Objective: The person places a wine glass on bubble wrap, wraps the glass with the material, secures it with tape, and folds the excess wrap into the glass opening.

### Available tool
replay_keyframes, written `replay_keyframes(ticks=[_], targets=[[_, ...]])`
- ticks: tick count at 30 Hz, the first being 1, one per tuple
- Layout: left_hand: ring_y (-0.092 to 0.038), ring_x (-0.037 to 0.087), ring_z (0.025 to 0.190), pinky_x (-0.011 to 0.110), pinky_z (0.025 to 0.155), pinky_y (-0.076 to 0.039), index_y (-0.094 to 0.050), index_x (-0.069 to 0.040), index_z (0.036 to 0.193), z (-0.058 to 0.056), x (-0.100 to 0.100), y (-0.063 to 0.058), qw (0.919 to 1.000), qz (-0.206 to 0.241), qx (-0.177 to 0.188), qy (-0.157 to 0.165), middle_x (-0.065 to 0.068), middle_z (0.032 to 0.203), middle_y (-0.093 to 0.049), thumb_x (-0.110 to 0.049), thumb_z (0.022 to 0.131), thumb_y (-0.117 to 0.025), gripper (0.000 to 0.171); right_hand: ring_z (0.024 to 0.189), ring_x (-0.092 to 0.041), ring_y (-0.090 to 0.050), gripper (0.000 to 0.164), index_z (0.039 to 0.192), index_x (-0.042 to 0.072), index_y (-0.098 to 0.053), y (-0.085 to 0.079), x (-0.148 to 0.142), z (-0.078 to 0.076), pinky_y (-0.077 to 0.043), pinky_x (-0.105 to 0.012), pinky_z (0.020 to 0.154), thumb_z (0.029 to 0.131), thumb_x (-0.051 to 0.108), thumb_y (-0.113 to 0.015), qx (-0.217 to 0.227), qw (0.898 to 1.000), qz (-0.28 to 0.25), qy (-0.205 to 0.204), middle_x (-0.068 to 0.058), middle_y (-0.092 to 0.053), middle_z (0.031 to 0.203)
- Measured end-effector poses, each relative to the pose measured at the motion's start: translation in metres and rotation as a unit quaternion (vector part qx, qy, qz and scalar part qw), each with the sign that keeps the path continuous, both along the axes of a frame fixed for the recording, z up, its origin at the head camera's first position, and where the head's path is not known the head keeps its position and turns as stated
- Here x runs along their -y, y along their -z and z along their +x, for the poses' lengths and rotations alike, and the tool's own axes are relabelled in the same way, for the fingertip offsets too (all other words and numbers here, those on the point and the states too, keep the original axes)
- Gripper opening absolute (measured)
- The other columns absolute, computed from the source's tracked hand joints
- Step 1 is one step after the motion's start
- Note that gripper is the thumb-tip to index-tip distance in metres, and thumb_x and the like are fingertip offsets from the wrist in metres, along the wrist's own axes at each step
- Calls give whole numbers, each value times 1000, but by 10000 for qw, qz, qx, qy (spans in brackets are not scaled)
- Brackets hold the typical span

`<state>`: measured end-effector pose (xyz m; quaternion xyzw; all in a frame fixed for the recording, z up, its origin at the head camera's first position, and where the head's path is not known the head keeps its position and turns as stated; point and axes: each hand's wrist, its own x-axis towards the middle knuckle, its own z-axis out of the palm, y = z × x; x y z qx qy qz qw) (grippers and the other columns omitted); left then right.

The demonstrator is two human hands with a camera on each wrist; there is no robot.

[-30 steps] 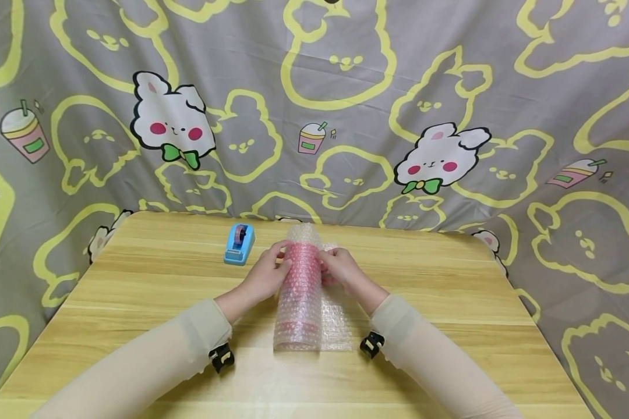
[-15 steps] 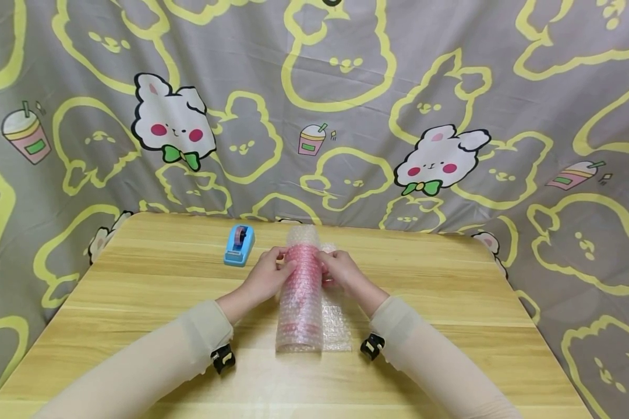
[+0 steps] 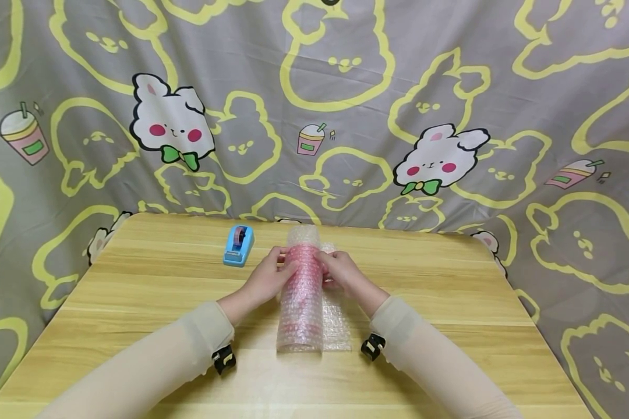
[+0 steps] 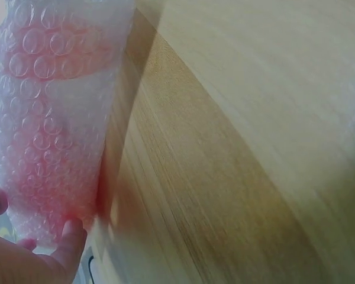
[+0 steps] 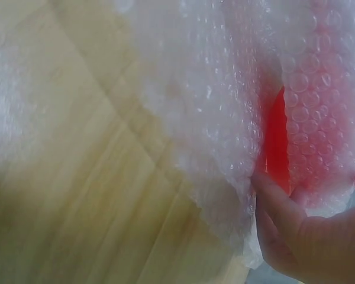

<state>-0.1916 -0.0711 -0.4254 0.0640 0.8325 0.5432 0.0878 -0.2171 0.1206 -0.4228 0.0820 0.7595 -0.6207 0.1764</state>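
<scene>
A long pink-and-white object lies under clear bubble wrap [image 3: 301, 314] in the middle of the table; the wrap blurs its kind. My left hand [image 3: 267, 276] holds the bundle by its left side near the far end, thumb on top. In the left wrist view, the fingertips [image 4: 71, 236] press against the bubbles. On the other side my right hand [image 3: 343, 270] pinches the wrap near the far end. A loose flap of bubble wrap [image 3: 336, 326] lies flat beneath it. The right wrist view shows a bare red part [image 5: 278, 142] between two layers of wrap.
A blue tape dispenser [image 3: 238, 245] with a roll of tape stands left of the bundle, toward the back of the wooden table [image 3: 152, 273]. A grey curtain [image 3: 262, 75] with cartoon prints hangs close behind the table's far edge and along both sides.
The wrapped bundle has shifted slightly to the right, and my left hand has moved with it. The right hand has stayed almost in place. The tape dispenser has not moved.
</scene>
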Motion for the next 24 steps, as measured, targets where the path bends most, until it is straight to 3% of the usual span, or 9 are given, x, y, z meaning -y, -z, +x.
replay_keyframes(ticks=[8, 18, 24], targets=[[-61, 37, 115, 45, 91, -56, -45, -2, 141, -1, -2, -1, 10000, 90, -15, -2, 22, 129, -55, -24, 102, -60, 47, 80, -21, -63, 41, 108, -6, -53, -4, -1, 3, -60, -42, 81, 98, 33, -60, 27, 10000, -63, -52, -11, -60, 89], [-61, 35, 112, 44, 90, -56, -47, -1, 139, -1, -1, -4, 9999, 43, -109, 18, 22, 129, -55, -25, 101, -62, 48, 69, -15, -61, 35, 97, 0, -56, -1, 2, 2, -60, -38, 75, 97, 34, -60, -9, 9999, -94, -135, -5, -60, 75], [-61, 36, 111, 45, 89, -56, -48, -2, 139, 0, -1, -7, 9998, -120, -170, -14, 24, 129, -52, -28, 100, -61, 48, 72, -18, -62, 39, 104, -3, -56, -2, 4, 4, -60, -40, 77, 98, 35, -60, 88, 9998, -146, -119, -7, -61, 79]])
